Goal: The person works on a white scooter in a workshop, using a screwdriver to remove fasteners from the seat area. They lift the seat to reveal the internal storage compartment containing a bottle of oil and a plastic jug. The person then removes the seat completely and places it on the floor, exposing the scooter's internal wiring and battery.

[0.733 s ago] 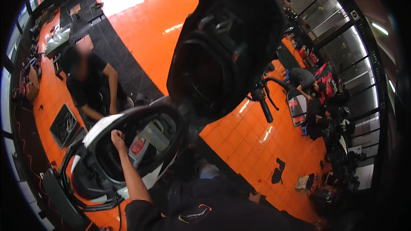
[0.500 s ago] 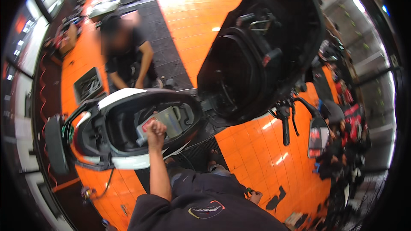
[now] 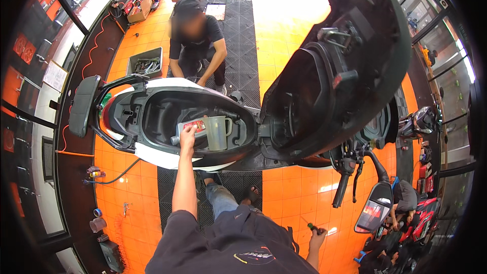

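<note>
A white and black scooter lies crosswise in front of me, its seat (image 3: pixel 370 56) raised over an open storage bay (image 3: pixel 157 116). My left hand (image 3: pixel 187 139) grips a grey plastic bottle (image 3: pixel 195 124) with a red label inside the bay. A translucent measuring jug (image 3: pixel 216 137) with a handle sits beside it, at its right. My right hand (image 3: pixel 318 236), low at my right side, holds a screwdriver (image 3: pixel 313 228) with a green and black handle.
A person (image 3: pixel 195 50) crouches beyond the scooter, near a tray of tools (image 3: pixel 144 56). The handlebar mirror (image 3: pixel 373 207) juts out on the right. People (image 3: pixel 403 198) work by a red motorcycle at far right. A hose (image 3: pixel 116 180) and small containers lie on the orange floor.
My view has straightened and turned towards the storage bay. My left hand moved from near the bay's rim onto the bottle. My right hand with the screwdriver has come more into view.
</note>
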Tool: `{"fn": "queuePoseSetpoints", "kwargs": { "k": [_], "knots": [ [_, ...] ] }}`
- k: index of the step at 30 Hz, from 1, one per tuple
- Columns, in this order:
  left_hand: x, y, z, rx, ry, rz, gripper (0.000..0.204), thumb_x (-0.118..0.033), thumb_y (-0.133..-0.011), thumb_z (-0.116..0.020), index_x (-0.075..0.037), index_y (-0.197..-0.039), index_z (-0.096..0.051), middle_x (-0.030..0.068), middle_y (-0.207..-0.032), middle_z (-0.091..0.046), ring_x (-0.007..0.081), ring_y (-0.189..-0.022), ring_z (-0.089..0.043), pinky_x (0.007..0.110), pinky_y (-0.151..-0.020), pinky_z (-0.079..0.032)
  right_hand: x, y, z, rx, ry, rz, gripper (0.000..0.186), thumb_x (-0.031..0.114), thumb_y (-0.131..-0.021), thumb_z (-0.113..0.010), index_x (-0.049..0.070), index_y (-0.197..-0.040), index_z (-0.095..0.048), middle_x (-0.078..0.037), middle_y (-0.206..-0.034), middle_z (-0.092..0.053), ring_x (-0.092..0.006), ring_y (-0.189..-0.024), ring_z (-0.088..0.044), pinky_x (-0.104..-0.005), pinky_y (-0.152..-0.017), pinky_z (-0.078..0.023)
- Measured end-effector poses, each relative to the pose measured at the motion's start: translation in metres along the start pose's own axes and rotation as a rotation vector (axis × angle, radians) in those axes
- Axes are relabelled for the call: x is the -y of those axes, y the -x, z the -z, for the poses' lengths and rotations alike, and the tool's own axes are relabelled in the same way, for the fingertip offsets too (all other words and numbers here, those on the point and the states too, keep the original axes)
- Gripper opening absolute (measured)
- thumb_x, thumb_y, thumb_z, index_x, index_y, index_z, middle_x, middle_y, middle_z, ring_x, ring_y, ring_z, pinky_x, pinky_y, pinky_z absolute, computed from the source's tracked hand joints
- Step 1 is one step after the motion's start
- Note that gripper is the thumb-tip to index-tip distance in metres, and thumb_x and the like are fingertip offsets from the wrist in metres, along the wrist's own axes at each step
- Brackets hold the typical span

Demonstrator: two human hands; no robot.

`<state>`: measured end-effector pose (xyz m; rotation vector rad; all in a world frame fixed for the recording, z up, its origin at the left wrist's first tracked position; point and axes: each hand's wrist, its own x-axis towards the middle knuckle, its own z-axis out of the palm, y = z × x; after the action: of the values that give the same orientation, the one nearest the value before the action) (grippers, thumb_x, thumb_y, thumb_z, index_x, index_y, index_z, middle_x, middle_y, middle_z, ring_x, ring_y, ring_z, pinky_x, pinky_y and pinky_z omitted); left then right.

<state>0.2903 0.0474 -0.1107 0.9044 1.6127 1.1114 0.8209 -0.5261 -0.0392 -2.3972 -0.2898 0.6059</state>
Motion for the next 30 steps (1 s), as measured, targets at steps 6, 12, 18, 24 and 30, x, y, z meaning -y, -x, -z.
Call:
{"fn": "queuePoseSetpoints", "kwargs": {
  "k": [6,12,18,24,30],
  "knots": [
    [-0.002,-0.099,-0.045,-0.016,-0.782,-0.034,0.042,-0.041,-0.085,-0.077,-0.005,-0.106,-0.074,0.0199,-0.104,-0.076,0.0400,-0.100,-0.072,0.047,-0.087,-0.056,-0.112,0.069,0.007,-0.098,0.090,-0.019,0.032,0.011,-0.090,-0.069,0.004,-0.116,-0.051,-0.011,-0.094,-0.061,-0.0190,-0.073,-0.059,-0.0310,-0.064,-0.048],
    [0.047,-0.186,-0.070,0.249,-1.270,-0.026,0.058,-0.057,-0.085,-0.074,-0.005,-0.111,-0.069,0.0203,-0.107,-0.075,0.0358,-0.102,-0.073,0.046,-0.087,-0.058,-0.007,0.175,-0.090,0.130,0.244,-0.384,0.033,0.011,-0.090,-0.069,0.004,-0.117,-0.051,-0.012,-0.097,-0.062,-0.0209,-0.077,-0.060,-0.0326,-0.066,-0.049],
    [0.068,-0.187,-0.092,0.512,-1.397,-0.245,0.038,-0.038,-0.101,-0.055,-0.006,-0.113,-0.071,0.0179,-0.113,-0.074,0.0338,-0.106,-0.073,0.043,-0.091,-0.057,0.049,0.201,-0.152,0.247,0.257,-0.450,0.034,0.011,-0.089,-0.069,0.005,-0.117,-0.052,-0.013,-0.099,-0.062,-0.0228,-0.081,-0.060,-0.0343,-0.069,-0.049],
    [0.069,-0.208,-0.075,0.392,-1.126,-0.061,0.052,-0.039,-0.098,-0.044,0.002,-0.111,-0.072,0.0239,-0.108,-0.074,0.0439,-0.105,-0.070,0.051,-0.097,-0.053,0.061,0.189,-0.129,0.314,0.274,-0.349,0.035,0.012,-0.088,-0.070,0.005,-0.118,-0.052,-0.014,-0.102,-0.062,-0.0247,-0.085,-0.061,-0.0360,-0.072,-0.050],
    [-0.004,-0.041,-0.087,0.533,0.104,-0.053,0.040,-0.032,-0.102,-0.047,-0.007,-0.072,-0.054,0.0017,-0.062,-0.049,0.0119,-0.059,-0.047,0.031,-0.055,-0.037,0.021,0.190,-0.035,0.285,0.312,-0.316,0.036,0.012,-0.088,-0.070,0.006,-0.119,-0.052,-0.016,-0.104,-0.063,-0.0265,-0.088,-0.062,-0.0377,-0.074,-0.051]
  ]
}}
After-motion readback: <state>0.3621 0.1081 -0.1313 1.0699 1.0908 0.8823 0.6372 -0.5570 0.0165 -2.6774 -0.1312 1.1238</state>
